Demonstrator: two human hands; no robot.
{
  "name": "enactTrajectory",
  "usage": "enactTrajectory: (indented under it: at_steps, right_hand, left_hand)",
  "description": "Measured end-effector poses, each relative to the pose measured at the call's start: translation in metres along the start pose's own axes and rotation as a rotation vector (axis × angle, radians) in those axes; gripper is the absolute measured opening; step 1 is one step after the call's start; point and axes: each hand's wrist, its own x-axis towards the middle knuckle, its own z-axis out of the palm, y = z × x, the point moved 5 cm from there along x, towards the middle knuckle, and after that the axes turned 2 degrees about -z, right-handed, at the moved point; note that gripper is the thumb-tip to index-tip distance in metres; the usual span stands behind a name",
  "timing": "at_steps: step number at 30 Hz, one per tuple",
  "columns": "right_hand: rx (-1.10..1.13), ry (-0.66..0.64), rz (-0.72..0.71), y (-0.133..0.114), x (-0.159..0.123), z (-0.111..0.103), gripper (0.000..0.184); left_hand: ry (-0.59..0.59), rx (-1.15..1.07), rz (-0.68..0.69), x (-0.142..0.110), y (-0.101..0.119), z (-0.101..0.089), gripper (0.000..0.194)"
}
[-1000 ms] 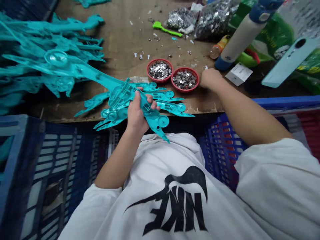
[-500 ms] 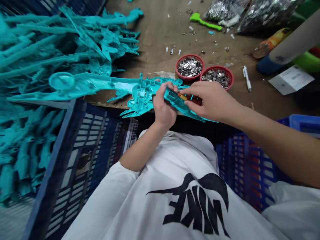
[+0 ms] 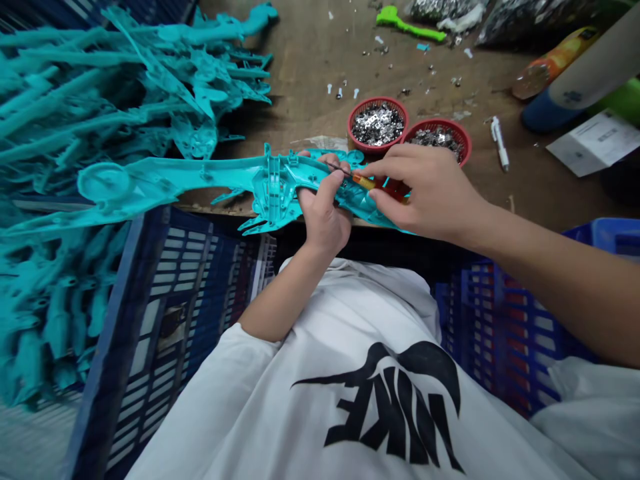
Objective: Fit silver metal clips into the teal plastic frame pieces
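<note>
A long turquoise plastic part (image 3: 225, 177), ribbed on its inner side, lies across the table's front edge. My left hand (image 3: 325, 213) is closed around its right-hand portion, thumb on top and fingertips on the far side. In my right hand (image 3: 425, 190) is a screwdriver (image 3: 364, 181) with an orange and red handle, pinched between thumb and fingers. Its thin shaft points left, with the tip close to my left thumb and fingertips. Whether a small metal piece sits at the tip is too small to tell.
Two red baskets (image 3: 377, 100) of small metal pieces stand just beyond my hands. Turquoise parts (image 3: 150, 87) are heaped at the left, with more in a blue crate (image 3: 113, 347) below. A white pen (image 3: 499, 143), a small white box (image 3: 593, 143) and a bottle (image 3: 553, 63) lie right.
The turquoise part has shifted left and turned slightly in my left hand. My right hand has moved the screwdriver tip left and up, toward my left thumb.
</note>
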Motion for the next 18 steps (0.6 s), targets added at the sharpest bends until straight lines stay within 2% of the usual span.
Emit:
enactTrajectory:
  at_steps: [6,9,12,18]
  right_hand:
    - [-0.015,-0.011,-0.048,-0.004,-0.001,0.008,0.032]
    - [0.003,-0.002,-0.023,-0.005,-0.001,0.006,0.033]
    - [0.031,0.029,0.038,-0.002,-0.001,0.0,0.031]
    - [0.193,0.119,0.222,0.007,0.001,-0.009,0.022]
  left_hand:
    - [-0.035,-0.067,0.013,-0.004,0.003,0.005,0.031]
    - [-0.064,-0.166,0.016,-0.003,0.002,0.005,0.025]
    - [-0.049,-0.153,-0.023,0.0,0.002,0.004,0.018]
    - [0.002,-0.069,-0.116,0.004,-0.001,0.003,0.053]
